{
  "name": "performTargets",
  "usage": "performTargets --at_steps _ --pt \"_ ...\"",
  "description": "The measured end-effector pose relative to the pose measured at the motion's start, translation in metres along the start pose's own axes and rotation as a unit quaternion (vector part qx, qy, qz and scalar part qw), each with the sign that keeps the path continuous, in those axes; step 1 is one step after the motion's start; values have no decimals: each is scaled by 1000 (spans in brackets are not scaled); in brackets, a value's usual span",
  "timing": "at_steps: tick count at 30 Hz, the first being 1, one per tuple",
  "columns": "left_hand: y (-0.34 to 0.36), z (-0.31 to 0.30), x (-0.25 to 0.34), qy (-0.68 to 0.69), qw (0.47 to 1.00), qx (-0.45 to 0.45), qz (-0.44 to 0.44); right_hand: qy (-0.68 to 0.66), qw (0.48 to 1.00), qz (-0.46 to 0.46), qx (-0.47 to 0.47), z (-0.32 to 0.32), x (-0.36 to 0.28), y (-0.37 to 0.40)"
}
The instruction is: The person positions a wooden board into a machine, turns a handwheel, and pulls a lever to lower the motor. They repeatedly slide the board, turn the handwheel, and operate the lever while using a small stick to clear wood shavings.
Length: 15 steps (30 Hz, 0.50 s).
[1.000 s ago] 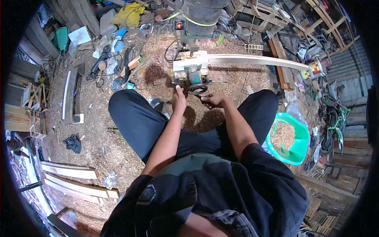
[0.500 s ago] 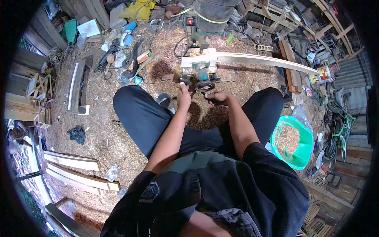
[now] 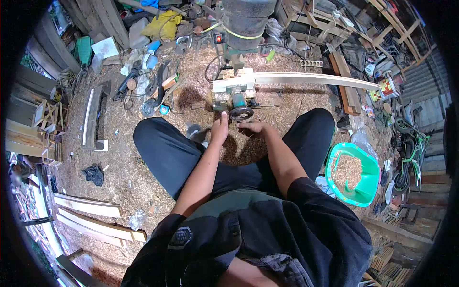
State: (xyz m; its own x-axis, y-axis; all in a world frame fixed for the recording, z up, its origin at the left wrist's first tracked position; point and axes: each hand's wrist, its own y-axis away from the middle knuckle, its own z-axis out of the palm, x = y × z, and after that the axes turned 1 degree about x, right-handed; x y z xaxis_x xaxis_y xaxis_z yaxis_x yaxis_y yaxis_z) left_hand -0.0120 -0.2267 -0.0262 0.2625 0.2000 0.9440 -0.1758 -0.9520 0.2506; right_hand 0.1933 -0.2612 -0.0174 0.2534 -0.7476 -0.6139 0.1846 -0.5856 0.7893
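A dark handwheel (image 3: 241, 113) sits at the front of a green machine vise (image 3: 238, 99). A light wooden piece (image 3: 228, 84) lies in the vise, and a long wooden board (image 3: 315, 78) runs from there to the right. My left hand (image 3: 220, 130) is closed just left of and below the handwheel, thumb pointing up against the dark lower part of the machine; what its fingers hold is hidden. Below the handwheel's rim, my right hand (image 3: 253, 126) reaches leftward with fingers stretched out. Contact between those fingers and the wheel cannot be made out.
The machine's dark motor housing (image 3: 248, 24) stands above the vise, beside a lit red switch (image 3: 219, 38). A green tub (image 3: 368, 174) of wood shavings is by my right knee. Cut boards (image 3: 100, 225) lie at lower left. The board's far end meets a paint can (image 3: 388, 87).
My right hand has shifted left beneath the handwheel, its fingers straighter than before. My left hand remains beside the wheel. The whole view has shifted slightly, placing the machine lower and farther left.
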Motion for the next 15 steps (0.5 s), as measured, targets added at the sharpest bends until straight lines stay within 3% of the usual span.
performTargets --at_steps 5,7,9,13,14,15 --pt "31 -12 57 -100 994 -32 -4 76 996 47 1 -8 -4 11" --pt "41 -6 67 -150 974 64 159 126 988 83 20 -18 -19 17" --pt "36 -2 71 -147 961 75 222 377 918 120 14 -35 -63 51" --pt "43 4 97 -143 952 21 270 319 892 -226 226 -87 -139 86" --pt "45 5 101 -143 942 -4 305 170 881 -332 292 -101 -161 85" --pt "42 9 96 -151 937 -36 314 14 837 -426 342 -110 -191 90"
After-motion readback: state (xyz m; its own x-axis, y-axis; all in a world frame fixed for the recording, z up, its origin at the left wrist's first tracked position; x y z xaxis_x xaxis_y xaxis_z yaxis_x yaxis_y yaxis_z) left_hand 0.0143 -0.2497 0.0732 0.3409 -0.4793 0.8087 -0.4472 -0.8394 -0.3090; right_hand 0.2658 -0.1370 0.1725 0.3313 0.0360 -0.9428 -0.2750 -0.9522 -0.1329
